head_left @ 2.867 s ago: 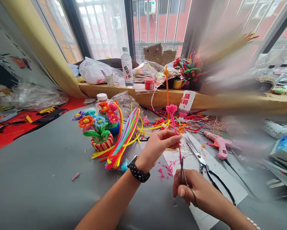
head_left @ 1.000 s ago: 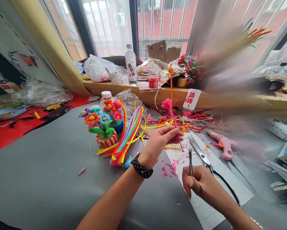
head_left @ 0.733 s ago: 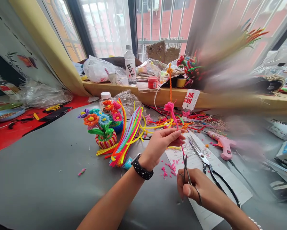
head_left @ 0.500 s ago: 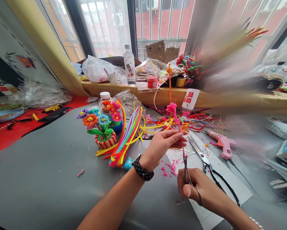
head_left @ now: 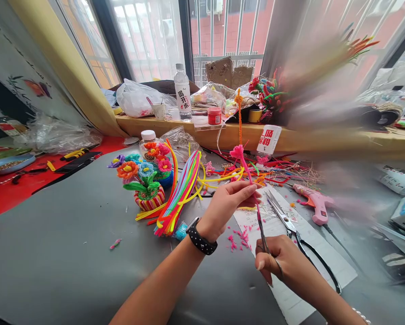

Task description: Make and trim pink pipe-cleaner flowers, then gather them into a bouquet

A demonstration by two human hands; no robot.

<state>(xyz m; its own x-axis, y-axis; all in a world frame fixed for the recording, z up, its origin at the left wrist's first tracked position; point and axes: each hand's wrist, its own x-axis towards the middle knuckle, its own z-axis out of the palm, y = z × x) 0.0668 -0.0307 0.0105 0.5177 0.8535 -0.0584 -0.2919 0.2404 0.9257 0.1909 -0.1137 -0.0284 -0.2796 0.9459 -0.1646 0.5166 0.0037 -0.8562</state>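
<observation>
1. Left hand (head_left: 224,203): thumb and fingertips pinched closed on the stem of the pink chenille flower (head_left: 245,168), bloom at 12 o'clock.
2. Right hand (head_left: 278,259): fingers curled around small scissors (head_left: 263,234), blades against the lower stem.
3. Pink glue gun (head_left: 317,205): 1 o'clock from the right hand.

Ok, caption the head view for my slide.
Left hand pinches a pink chenille flower by its stem; right hand holds small scissors at the lower end.
</observation>
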